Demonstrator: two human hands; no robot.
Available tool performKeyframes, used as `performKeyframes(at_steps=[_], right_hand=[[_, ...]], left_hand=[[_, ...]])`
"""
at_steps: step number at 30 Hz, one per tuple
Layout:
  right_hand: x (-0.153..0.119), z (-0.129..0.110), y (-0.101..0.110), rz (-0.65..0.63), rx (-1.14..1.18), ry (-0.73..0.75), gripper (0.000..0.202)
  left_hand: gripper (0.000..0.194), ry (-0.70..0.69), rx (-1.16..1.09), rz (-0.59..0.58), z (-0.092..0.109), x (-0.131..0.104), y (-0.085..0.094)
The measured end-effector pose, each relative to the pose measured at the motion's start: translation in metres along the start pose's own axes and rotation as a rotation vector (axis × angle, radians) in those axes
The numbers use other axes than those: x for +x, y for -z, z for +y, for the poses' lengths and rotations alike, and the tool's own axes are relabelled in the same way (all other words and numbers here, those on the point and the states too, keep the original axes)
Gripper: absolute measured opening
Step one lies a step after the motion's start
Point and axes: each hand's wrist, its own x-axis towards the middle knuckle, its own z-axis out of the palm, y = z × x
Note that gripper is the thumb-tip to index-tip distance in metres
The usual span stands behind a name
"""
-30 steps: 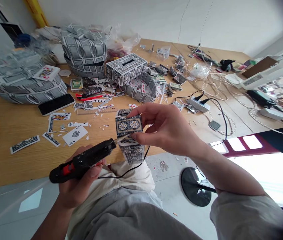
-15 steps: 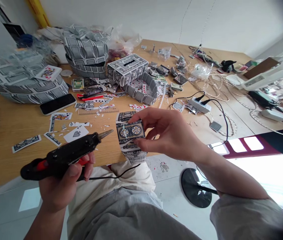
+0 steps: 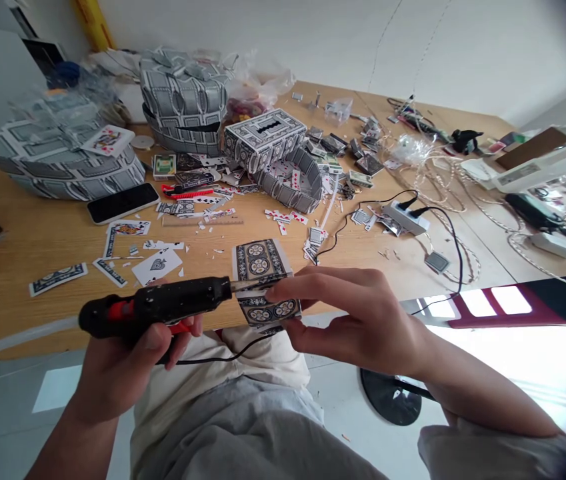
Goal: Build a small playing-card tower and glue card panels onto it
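My left hand (image 3: pixel 127 373) is wrapped round a black hot glue gun (image 3: pixel 163 308) with a red trigger. A white glue stick (image 3: pixel 23 339) trails from its back end. The nozzle reaches a folded piece made of playing cards (image 3: pixel 259 259), at a seam between its patterned panels; whether it touches cannot be told. My right hand (image 3: pixel 353 313) grips that piece by its right edge, fingers over the seam and thumb below. The ace of spades (image 3: pixel 157 267) and cut card strips (image 3: pixel 59 279) lie on the table just beyond the gun.
Behind stand woven card baskets (image 3: pixel 183 100), a card-covered box (image 3: pixel 267 137) and an open card tray (image 3: pixel 295 180). A phone (image 3: pixel 123 203), a red cutter (image 3: pixel 187 193) and card scraps lie in front of them. To the right are a power strip (image 3: pixel 405 217) and tangled cables.
The glue gun has moved right, so its nozzle now meets the card piece. My right hand has lowered and turned the piece, showing other panels. The view has shifted slightly.
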Motion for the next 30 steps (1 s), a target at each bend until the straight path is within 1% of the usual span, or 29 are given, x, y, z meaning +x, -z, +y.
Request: performKeyframes(at_steps=[5, 10, 14, 18, 24, 27, 30], right_hand=[[0.002, 0.001, 0.000, 0.003, -0.037, 0.017, 0.030], [0.005, 0.002, -0.002, 0.023, -0.038, 0.081, 0.033], [0.007, 0.003, -0.002, 0.021, -0.047, 0.111, 0.030], [0.007, 0.003, -0.001, 0.010, -0.046, 0.086, 0.032], [0.009, 0.003, -0.001, -0.019, -0.042, 0.059, 0.029], [0.009, 0.002, -0.001, -0.020, -0.062, 0.057, 0.031], [0.009, 0.001, -0.001, -0.016, -0.072, 0.041, 0.030]], left_hand=[[0.029, -0.002, -0.004, -0.020, 0.004, -0.003, 0.003], [0.029, 0.071, 0.126, -0.039, 0.004, -0.011, 0.011], [0.023, 0.030, 0.195, -0.077, -0.001, -0.013, 0.017], [0.023, 0.018, 0.219, -0.028, -0.005, -0.014, 0.016], [0.027, 0.026, 0.114, -0.029, -0.008, -0.016, 0.011], [0.030, 0.057, 0.167, -0.062, -0.010, -0.016, 0.016], [0.027, 0.021, 0.208, -0.095, -0.011, -0.016, 0.020]])
